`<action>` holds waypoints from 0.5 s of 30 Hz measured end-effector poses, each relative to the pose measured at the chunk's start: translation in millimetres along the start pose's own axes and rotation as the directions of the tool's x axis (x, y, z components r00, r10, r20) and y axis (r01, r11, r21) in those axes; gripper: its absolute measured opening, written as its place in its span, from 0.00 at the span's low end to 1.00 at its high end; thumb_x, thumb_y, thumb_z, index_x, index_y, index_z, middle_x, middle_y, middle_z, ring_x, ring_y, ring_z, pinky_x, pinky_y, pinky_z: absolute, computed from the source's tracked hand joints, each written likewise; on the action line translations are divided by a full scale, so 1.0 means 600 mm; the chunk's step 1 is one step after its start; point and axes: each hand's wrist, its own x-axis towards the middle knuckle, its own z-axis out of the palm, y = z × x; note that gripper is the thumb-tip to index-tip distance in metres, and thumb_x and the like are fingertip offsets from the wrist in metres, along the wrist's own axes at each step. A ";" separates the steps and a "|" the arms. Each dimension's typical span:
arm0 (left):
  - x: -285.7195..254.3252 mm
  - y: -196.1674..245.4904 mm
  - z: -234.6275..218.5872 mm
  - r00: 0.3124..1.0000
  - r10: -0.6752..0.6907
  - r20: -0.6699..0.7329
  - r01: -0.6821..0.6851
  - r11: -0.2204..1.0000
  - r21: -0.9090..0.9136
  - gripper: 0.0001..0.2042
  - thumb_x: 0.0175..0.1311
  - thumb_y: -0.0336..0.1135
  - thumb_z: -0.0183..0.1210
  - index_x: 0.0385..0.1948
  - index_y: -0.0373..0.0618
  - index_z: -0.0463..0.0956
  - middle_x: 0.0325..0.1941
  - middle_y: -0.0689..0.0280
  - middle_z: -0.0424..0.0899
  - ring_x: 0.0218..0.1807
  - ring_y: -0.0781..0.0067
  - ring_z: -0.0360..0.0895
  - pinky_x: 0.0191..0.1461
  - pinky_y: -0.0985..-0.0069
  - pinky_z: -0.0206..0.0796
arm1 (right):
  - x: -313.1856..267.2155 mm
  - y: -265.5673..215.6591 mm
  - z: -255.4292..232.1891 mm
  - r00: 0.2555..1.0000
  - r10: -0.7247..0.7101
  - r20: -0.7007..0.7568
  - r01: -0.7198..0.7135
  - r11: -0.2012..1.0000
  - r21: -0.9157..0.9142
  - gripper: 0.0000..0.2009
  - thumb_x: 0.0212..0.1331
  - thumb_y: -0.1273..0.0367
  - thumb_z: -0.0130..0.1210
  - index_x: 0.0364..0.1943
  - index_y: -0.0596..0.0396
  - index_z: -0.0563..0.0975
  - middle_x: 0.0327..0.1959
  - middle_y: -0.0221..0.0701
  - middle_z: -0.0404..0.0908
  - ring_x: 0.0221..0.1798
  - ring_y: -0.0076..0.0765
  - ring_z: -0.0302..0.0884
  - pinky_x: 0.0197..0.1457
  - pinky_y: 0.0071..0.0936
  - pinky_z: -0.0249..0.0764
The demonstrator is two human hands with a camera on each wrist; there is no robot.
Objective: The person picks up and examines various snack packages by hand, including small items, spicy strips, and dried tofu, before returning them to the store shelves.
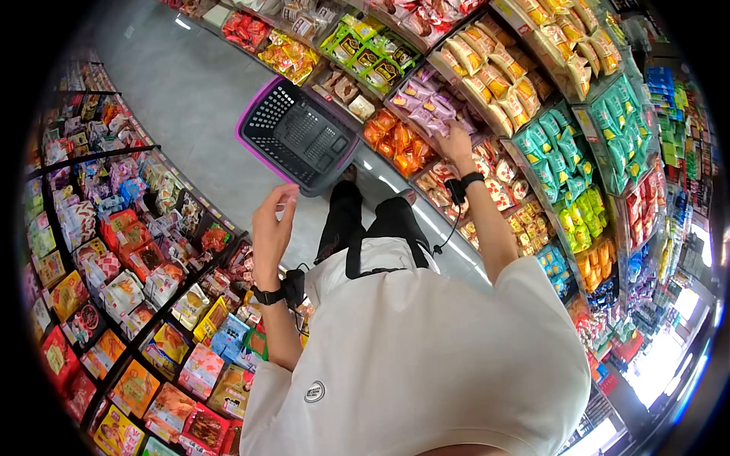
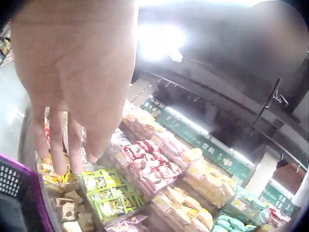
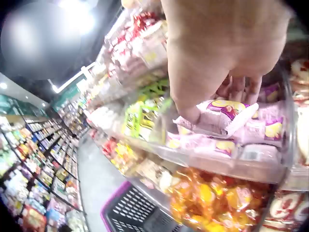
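My right hand (image 1: 456, 146) reaches into a clear bin of purple snack packets (image 1: 433, 102). The right wrist view shows its thumb in front of one purple packet (image 3: 219, 113) and its fingers behind, pinching that packet over the others. Held out in front of my body, my left hand (image 1: 274, 228) is empty, its fingers loosely extended near the rim of a shopping basket. That basket (image 1: 255, 144), grey with a purple rim, has a bare perforated floor. In the left wrist view the left hand (image 2: 77, 72) hangs with fingers pointing down.
Tiered shelf bins hold orange-wrapped snacks (image 1: 399, 144), green packets (image 1: 369, 53), cream-coloured packets (image 1: 498, 68) and teal packets (image 1: 555, 144). Across the grey aisle floor (image 1: 167, 83) stands a divided display of bagged snacks (image 1: 137, 251). A thin cable hangs by the right wrist.
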 end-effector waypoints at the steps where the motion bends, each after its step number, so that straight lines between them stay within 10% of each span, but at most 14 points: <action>1: 0.009 0.003 0.001 1.000 0.012 -0.002 -0.012 1.000 -0.007 0.10 0.76 0.31 0.61 0.54 0.42 0.84 0.49 0.55 0.92 0.51 0.57 0.89 0.56 0.65 0.78 | -0.008 -0.026 -0.026 0.998 -0.052 -0.042 0.054 0.997 0.061 0.25 0.57 0.60 0.69 0.58 0.56 0.82 0.56 0.54 0.84 0.61 0.61 0.83 0.65 0.48 0.79; 5: 0.060 0.054 0.008 0.985 0.123 0.120 -0.106 0.985 -0.135 0.12 0.75 0.27 0.61 0.56 0.39 0.83 0.53 0.60 0.91 0.52 0.69 0.88 0.58 0.72 0.77 | -0.097 -0.227 -0.206 0.928 -0.345 -0.143 0.372 0.888 0.269 0.21 0.58 0.66 0.69 0.55 0.59 0.81 0.50 0.48 0.84 0.57 0.57 0.83 0.63 0.46 0.78; 12: 0.106 0.193 0.051 0.760 0.604 0.241 -0.515 0.785 -0.344 0.18 0.64 0.30 0.73 0.54 0.41 0.82 0.60 0.59 0.88 0.56 0.63 0.87 0.60 0.69 0.76 | -0.239 -0.411 -0.349 0.898 -0.402 -0.179 0.440 0.808 0.391 0.25 0.54 0.73 0.71 0.59 0.56 0.81 0.54 0.41 0.82 0.58 0.51 0.82 0.63 0.40 0.78; 15: 0.109 0.203 0.062 0.728 0.618 0.298 -0.475 0.768 -0.430 0.19 0.61 0.28 0.75 0.53 0.40 0.82 0.61 0.57 0.88 0.56 0.60 0.86 0.60 0.68 0.77 | -0.273 -0.436 -0.370 0.920 -0.331 -0.211 0.391 0.826 0.406 0.27 0.53 0.73 0.71 0.61 0.56 0.82 0.54 0.41 0.82 0.58 0.49 0.82 0.62 0.39 0.79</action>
